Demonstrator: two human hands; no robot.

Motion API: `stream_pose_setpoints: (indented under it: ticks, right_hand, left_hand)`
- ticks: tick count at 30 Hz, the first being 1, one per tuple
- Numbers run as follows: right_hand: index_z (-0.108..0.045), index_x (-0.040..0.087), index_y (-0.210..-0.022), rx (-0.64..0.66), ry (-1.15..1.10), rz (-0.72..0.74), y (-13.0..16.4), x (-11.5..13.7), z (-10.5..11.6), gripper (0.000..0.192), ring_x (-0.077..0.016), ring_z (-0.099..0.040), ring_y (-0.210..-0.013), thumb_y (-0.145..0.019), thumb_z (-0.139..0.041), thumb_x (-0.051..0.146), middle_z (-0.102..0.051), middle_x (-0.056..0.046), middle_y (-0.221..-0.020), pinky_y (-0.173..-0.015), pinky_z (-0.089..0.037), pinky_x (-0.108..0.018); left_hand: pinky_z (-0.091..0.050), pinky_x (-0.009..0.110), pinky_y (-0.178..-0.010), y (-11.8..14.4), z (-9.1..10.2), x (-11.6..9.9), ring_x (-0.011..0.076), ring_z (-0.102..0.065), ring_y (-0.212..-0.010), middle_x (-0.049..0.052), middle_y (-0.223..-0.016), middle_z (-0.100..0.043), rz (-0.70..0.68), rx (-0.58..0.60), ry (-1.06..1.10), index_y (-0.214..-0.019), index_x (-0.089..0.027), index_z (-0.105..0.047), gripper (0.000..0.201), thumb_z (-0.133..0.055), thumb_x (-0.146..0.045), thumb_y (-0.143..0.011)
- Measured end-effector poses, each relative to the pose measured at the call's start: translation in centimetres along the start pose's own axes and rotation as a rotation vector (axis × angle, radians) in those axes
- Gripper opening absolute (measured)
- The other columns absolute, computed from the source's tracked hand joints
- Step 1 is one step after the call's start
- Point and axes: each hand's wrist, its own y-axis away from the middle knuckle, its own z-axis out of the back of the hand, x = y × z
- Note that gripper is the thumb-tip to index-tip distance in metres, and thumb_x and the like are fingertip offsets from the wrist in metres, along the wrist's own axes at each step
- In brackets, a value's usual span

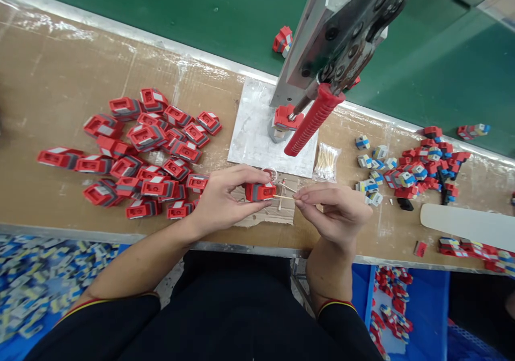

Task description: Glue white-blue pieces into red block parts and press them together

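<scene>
**Swab to red block at the bench edge**

At nine o'clock on the bench (pixel 48 82) lies a pile (pixel 140 152) of red blocks, spread loose and touching one another; below the bench edge at seven o'clock a bin (pixel 40 280) holds blue and white bits.

The left hand (pixel 225 200) sits just left of centre, at about six o'clock from the press; its fingers are closed round one red block (pixel 260 191), thumb below and fingertips on top, holding it just above a scrap of card (pixel 269 216).

At three o'clock of that block the right hand (pixel 333 213) pinches a thin swab (pixel 284 196) between thumb and forefinger, the other fingers curled in; the swab's far tip meets the block's right face; a few loose sticks lie on the card under it.

At twelve o'clock stands a press (pixel 338 28) on a grey plate (pixel 253 135), its red handle (pixel 314 119) slanting down toward the hands; another red block (pixel 285 117) rests at its base.

A bag of swabs (pixel 326 162) lies at one o'clock of the right hand; further right, at three o'clock, a heap (pixel 414 168) of red, blue and white parts; a white strip (pixel 466 224) lies near the right edge.
</scene>
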Motion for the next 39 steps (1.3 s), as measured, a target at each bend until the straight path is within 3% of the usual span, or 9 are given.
stream_pose_setpoints:
  ticks: [6, 12, 17, 21, 23, 27, 29, 39]
  right_hand:
    - [-0.076, 0.022, -0.094, 0.000, -0.077, 0.057, 0.0, 0.1, -1.2, 0.018, -0.0177, -0.082, -0.067, -0.089, -0.077, 0.005, -0.083, -0.002, -0.077, -0.058, -0.068, -0.025]
    - [-0.079, 0.023, -0.099, -0.101, -0.053, 0.046, 0.6, -0.4, 2.0, 0.022, -0.0173, -0.079, -0.064, -0.086, -0.081, 0.005, -0.083, -0.002, -0.077, -0.054, -0.062, -0.025]
    - [-0.076, 0.022, -0.090, 0.360, 0.221, -0.087, 0.5, -1.5, 2.1, 0.016, -0.0119, -0.073, -0.062, -0.094, -0.071, 0.008, -0.079, 0.000, -0.075, -0.057, -0.053, -0.021]
    - [-0.076, 0.021, -0.091, 0.467, 0.310, -0.062, 0.5, -2.1, 1.0, 0.018, -0.0100, -0.070, -0.061, -0.098, -0.064, 0.009, -0.079, 0.001, -0.075, -0.057, -0.049, -0.020]
    - [-0.076, 0.022, -0.091, 0.402, 0.265, -0.078, 0.5, -1.8, 1.0, 0.018, -0.0105, -0.070, -0.060, -0.096, -0.067, 0.008, -0.080, 0.001, -0.077, -0.055, -0.051, -0.021]
    - [-0.076, 0.025, -0.090, -0.014, 0.092, -0.016, 0.4, -0.8, 1.0, 0.016, -0.0158, -0.076, -0.061, -0.090, -0.077, 0.010, -0.081, 0.000, -0.074, -0.052, -0.059, -0.025]
    - [-0.075, 0.026, -0.090, -0.143, 0.034, 0.026, 0.3, -0.5, 0.5, 0.015, -0.0179, -0.078, -0.060, -0.089, -0.080, 0.012, -0.079, 0.001, -0.070, -0.049, -0.062, -0.026]
    - [-0.075, 0.024, -0.086, -0.042, 0.037, 0.069, -0.2, -0.6, -0.3, 0.017, -0.0181, -0.079, -0.059, -0.089, -0.077, 0.008, -0.082, 0.000, -0.073, -0.050, -0.066, -0.026]
  left_hand:
    - [-0.067, 0.030, -0.088, 0.0, -0.1, -0.1, 0.0208, -0.083, -0.096, 0.009, -0.103, -0.086, -0.017, 0.015, 0.007, -0.106, -0.020, -0.080, 0.024, -0.091, -0.025, -0.085]
    - [-0.068, 0.032, -0.092, -0.1, 0.3, 0.0, 0.0222, -0.083, -0.101, 0.009, -0.107, -0.086, 0.000, -0.014, 0.024, -0.106, -0.020, -0.080, 0.025, -0.092, -0.025, -0.084]
    - [-0.069, 0.034, -0.094, -0.2, 0.8, 0.4, 0.0230, -0.083, -0.104, 0.010, -0.111, -0.085, 0.064, -0.068, 0.054, -0.107, -0.021, -0.080, 0.028, -0.092, -0.025, -0.083]
    - [-0.070, 0.036, -0.096, -0.2, 0.8, 0.5, 0.0239, -0.082, -0.105, 0.010, -0.112, -0.085, 0.097, -0.078, 0.059, -0.106, -0.021, -0.081, 0.027, -0.092, -0.030, -0.083]
    - [-0.070, 0.036, -0.095, -0.1, 0.7, 0.4, 0.0236, -0.082, -0.105, 0.010, -0.113, -0.085, 0.102, -0.065, 0.060, -0.107, -0.021, -0.081, 0.027, -0.092, -0.030, -0.083]
    - [-0.068, 0.037, -0.096, -0.1, 0.5, 0.1, 0.0240, -0.082, -0.105, 0.010, -0.111, -0.085, 0.083, -0.017, 0.047, -0.106, -0.021, -0.080, 0.024, -0.090, -0.029, -0.085]
    - [-0.068, 0.038, -0.096, -0.1, 0.4, -0.1, 0.0247, -0.082, -0.105, 0.010, -0.111, -0.085, 0.072, 0.007, 0.038, -0.106, -0.021, -0.081, 0.024, -0.090, -0.029, -0.085]
    - [-0.067, 0.037, -0.097, -0.3, 0.4, -0.2, 0.0243, -0.082, -0.104, 0.010, -0.111, -0.086, 0.044, 0.031, 0.024, -0.107, -0.022, -0.082, 0.024, -0.090, -0.025, -0.085]
